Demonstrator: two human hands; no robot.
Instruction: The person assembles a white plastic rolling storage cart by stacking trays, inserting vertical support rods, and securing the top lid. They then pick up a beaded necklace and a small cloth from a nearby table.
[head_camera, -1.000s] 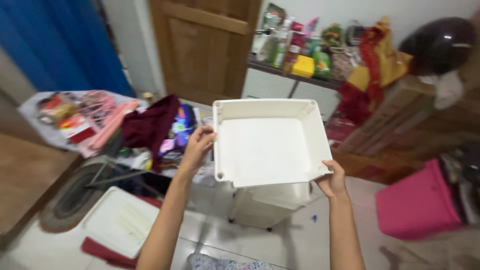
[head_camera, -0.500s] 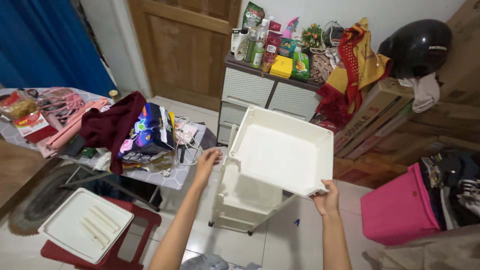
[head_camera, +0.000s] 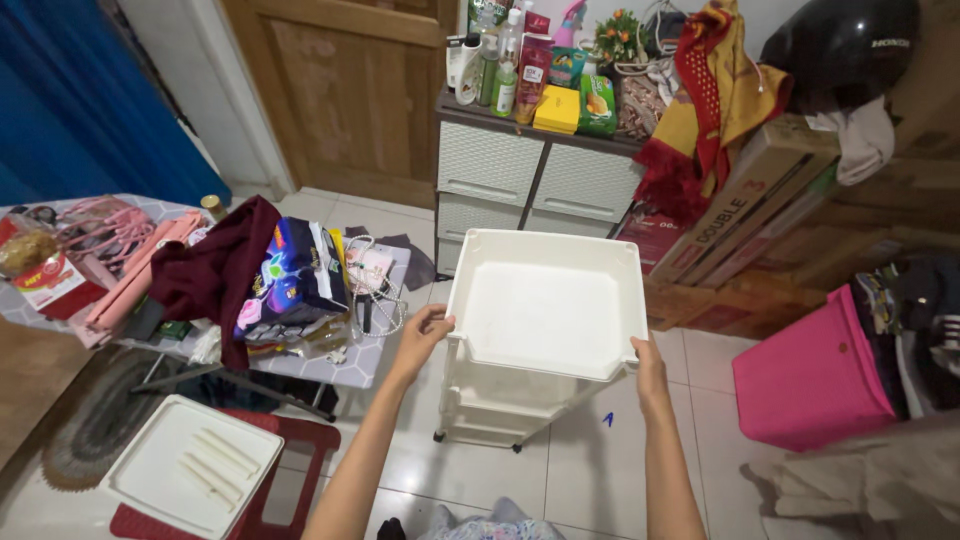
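Cluttered room, tiled floor (head_camera: 600, 470), wooden door (head_camera: 350, 90) behind. White tray (head_camera: 547, 315) is sitting level on top of a white plastic rack (head_camera: 500, 405), seemingly seated or nearly so; lower tiers are already stacked. Tray is square, shallow, empty, clean. Left hand (head_camera: 425, 335) and right hand (head_camera: 648, 365) are each gripping an opposite rim, grip clamped on tray. Folding worktop (head_camera: 330, 365) with clothes (head_camera: 215, 270) is standing left.
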